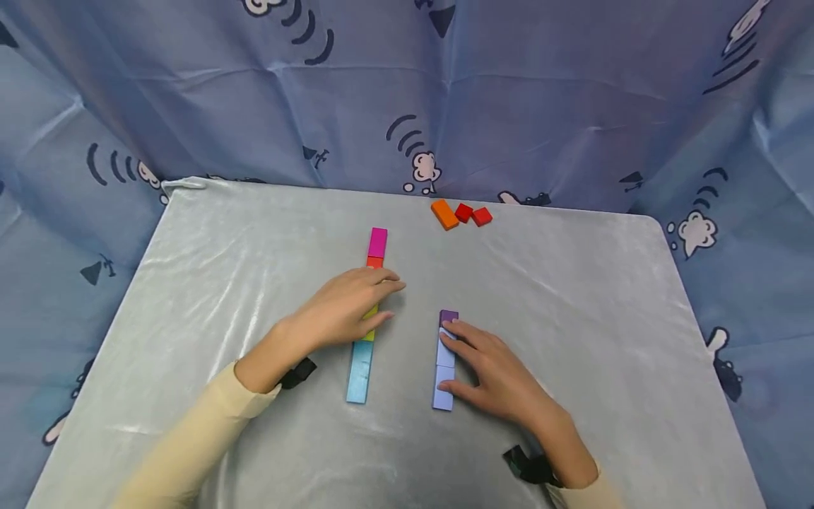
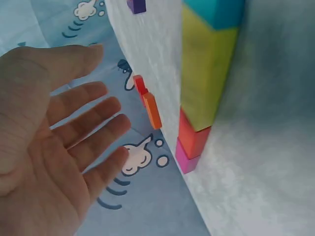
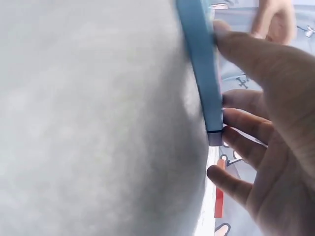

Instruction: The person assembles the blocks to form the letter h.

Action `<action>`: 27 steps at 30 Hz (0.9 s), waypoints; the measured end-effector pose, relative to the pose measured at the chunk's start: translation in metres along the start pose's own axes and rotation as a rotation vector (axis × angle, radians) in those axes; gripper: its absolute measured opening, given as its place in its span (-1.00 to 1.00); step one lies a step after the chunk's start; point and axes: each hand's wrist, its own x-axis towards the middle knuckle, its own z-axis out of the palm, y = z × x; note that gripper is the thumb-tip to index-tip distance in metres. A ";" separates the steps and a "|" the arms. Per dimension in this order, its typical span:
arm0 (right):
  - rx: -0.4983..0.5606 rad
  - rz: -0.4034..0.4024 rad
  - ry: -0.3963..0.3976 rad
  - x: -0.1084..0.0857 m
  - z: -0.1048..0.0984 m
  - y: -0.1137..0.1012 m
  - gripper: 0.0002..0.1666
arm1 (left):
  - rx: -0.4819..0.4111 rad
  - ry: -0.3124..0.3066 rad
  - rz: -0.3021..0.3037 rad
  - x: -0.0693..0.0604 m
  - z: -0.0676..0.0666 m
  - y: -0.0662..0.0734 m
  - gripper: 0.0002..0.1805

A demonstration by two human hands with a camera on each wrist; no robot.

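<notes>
On the left, a straight row has a magenta block (image 1: pixel 377 242), a red-orange block (image 1: pixel 374 262), a yellow block (image 2: pixel 206 69) and a light blue block (image 1: pixel 359 372). My left hand (image 1: pixel 346 304) hovers over its middle, covering part of it in the head view. Its fingers are extended and hold nothing in the left wrist view. To the right, a dark purple block (image 1: pixel 448 315) heads a second row with two lavender blocks (image 1: pixel 444 376). The fingertips and thumb of my right hand (image 1: pixel 502 371) rest on this row, fingers fairly straight.
An orange block (image 1: pixel 444 214) and two small red blocks (image 1: pixel 482 216) lie near the far edge of the table. A silvery cloth (image 1: pixel 572 304) covers the tabletop. Blue patterned curtains (image 1: pixel 509 106) hang behind it and at both sides.
</notes>
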 end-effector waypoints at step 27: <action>-0.083 -0.020 0.009 0.000 -0.003 -0.001 0.00 | -0.014 -0.058 -0.039 0.149 -0.014 -0.030 -0.55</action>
